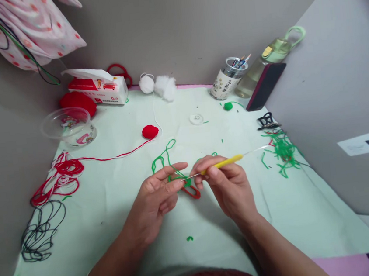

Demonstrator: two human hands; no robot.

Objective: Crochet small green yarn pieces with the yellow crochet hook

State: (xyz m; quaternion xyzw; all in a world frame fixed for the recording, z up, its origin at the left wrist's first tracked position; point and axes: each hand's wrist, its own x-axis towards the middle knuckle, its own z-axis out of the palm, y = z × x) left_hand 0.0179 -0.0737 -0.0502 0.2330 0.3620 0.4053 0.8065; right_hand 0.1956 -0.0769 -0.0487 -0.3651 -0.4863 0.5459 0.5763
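Note:
Near the middle of the table, my right hand [228, 181] is closed round the yellow handle of a crochet hook [223, 163]. Its thin metal shaft points left to the fingertips of my left hand [155, 193]. There, thumb and fingers pinch green yarn [188, 182], and the hook's tip meets it. From that hand, loose green loops lie out over the cloth behind. An orange-red oval loop [193, 193], perhaps a clip, hangs just below the yarn between my hands; how it is attached is hidden.
At left lie tangled red and white yarn [69, 167], dark cord [38, 236] and a clear plastic tub [80, 131]. A red ball [150, 132] sits centrally. Behind stand a tissue box [110, 91], pen can [224, 81], bottle [253, 76] and phone [266, 86]. Green scraps [284, 149] are piled right.

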